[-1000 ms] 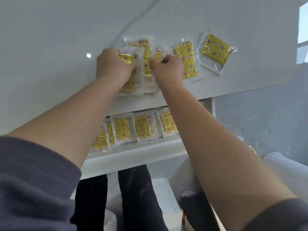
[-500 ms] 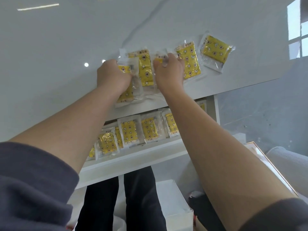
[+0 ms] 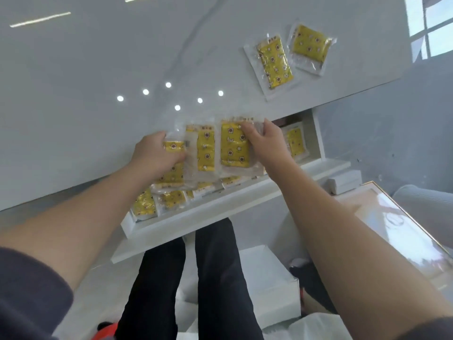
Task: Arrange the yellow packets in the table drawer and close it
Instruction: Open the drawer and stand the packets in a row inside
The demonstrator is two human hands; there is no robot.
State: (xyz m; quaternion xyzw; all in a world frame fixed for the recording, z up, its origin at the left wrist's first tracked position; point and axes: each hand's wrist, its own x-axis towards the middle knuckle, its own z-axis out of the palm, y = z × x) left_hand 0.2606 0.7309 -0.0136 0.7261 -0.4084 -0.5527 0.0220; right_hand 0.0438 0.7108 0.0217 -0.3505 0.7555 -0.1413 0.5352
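Observation:
Both hands hold a fanned bunch of yellow packets (image 3: 207,150) just above the open white drawer (image 3: 220,209) under the table edge. My left hand (image 3: 157,155) grips the bunch's left side, and my right hand (image 3: 263,141) grips a packet (image 3: 232,148) on its right side. Several yellow packets (image 3: 144,204) lie in a row inside the drawer, partly hidden by the held bunch. One more packet (image 3: 295,142) lies at the drawer's right end. Two packets stay on the tabletop at the far right: one (image 3: 274,62) and another (image 3: 310,46).
The glossy white tabletop (image 3: 98,82) fills the upper left. My dark-trousered legs (image 3: 196,278) are below the drawer. A white box (image 3: 269,283) sits on the floor, and a gold-framed panel (image 3: 404,229) leans at the right.
Both hands pulled the bunch of packets off the tabletop toward me, down over the open drawer. Two packets stayed behind on the table.

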